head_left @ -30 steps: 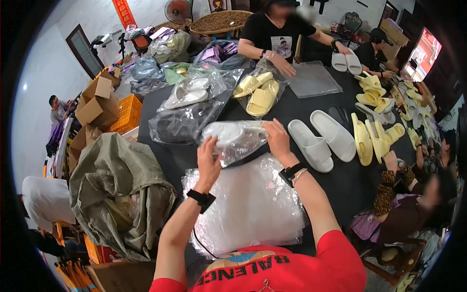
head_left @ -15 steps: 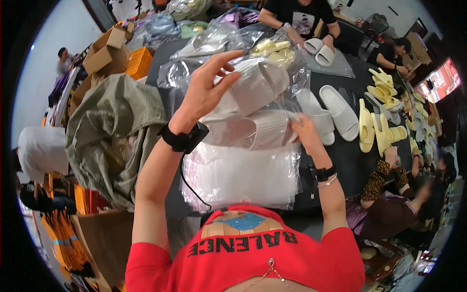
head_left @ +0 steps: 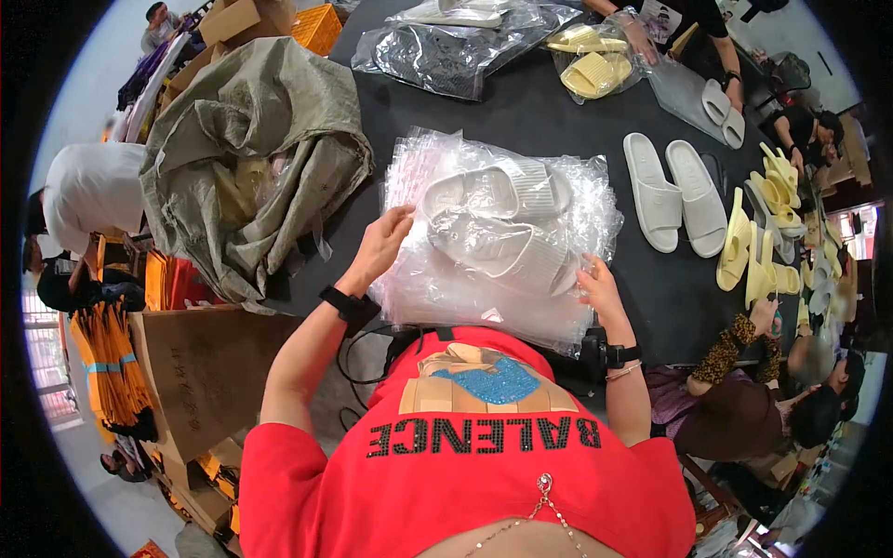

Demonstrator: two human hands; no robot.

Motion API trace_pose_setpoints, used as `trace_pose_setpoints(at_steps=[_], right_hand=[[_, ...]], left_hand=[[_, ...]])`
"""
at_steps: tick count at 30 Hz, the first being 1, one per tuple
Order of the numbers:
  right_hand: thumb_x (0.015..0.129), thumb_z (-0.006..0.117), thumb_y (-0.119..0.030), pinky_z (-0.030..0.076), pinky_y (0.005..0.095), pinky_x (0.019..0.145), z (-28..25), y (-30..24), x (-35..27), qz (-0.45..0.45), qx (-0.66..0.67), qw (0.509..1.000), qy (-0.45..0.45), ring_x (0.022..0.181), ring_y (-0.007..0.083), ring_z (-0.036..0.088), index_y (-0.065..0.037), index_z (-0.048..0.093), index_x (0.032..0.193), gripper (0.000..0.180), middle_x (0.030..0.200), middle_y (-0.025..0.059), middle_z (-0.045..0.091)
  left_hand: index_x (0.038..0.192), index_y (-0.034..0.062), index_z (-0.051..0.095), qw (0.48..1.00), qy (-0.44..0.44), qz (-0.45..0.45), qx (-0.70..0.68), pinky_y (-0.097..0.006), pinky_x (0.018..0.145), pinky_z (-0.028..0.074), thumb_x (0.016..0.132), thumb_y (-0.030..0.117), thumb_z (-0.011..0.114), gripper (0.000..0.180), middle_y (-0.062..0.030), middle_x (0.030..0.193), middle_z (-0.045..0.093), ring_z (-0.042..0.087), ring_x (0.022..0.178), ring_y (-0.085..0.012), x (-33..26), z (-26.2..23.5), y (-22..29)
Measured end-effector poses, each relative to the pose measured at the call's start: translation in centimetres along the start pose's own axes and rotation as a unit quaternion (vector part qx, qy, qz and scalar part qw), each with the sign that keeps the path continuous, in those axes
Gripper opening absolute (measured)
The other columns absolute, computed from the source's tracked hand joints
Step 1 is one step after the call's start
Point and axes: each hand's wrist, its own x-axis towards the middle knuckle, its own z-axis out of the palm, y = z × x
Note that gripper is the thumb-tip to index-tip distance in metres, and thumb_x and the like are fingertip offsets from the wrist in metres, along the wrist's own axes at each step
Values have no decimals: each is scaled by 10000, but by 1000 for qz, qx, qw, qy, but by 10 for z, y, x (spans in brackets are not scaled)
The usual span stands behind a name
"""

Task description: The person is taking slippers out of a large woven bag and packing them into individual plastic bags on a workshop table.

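Note:
A pair of white slide slippers [head_left: 502, 244] in a clear bag lies on a stack of clear plastic bags [head_left: 419, 288] in front of me. Beside the stack's left edge is my left hand [head_left: 379, 249], its fingers stretched toward the slippers, with nothing visible in it. My right hand [head_left: 603, 290] is at the lower right of the bagged pair, fingers bent and closed on the edge of the clear plastic. Exactly how many layers it pinches is hidden. Right of the stack, two loose white slides [head_left: 677, 197] rest side by side on the dark table [head_left: 502, 116].
A large grey-green woven sack [head_left: 251, 158] stands open on the left. Bagged yellow slides [head_left: 593, 65] and bagged pale slides [head_left: 465, 42] lie at the far side. Loose yellow slides [head_left: 758, 251] line the right, where co-workers sit. Across the table, another person handles bagged slides [head_left: 724, 112].
The white pair now lies flat on the bag stack; before, it was held up between my hands. My left hand has come down from above it to the stack's left edge. The whole view has shifted.

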Motion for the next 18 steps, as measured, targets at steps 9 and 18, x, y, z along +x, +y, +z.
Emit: trace_pose_setpoints(at_steps=[9, 18], right_hand=[[843, 548, -129, 379, 223, 547, -10, -1, 10, -7, -4, 1000, -11, 725, 74, 516, -54, 544, 1114, 282, 920, 28, 595], [840, 545, -98, 413, 243, 769, -14, 8, 20, -91, 70, 993, 12, 836, 118, 533, 14, 523, 1138, 319, 1007, 63, 585]], left_hand=[[1105, 19, 557, 968, -159, 10, -196, -249, 727, 417, 949, 361, 359, 425, -74, 836, 612, 564, 743, -130, 10, -9, 15], [1119, 1, 524, 894, -240, -99, -365, -354, 749, 482, 912, 217, 432, 313, -109, 936, 591, 605, 820, -206, 16, -1, 18]])
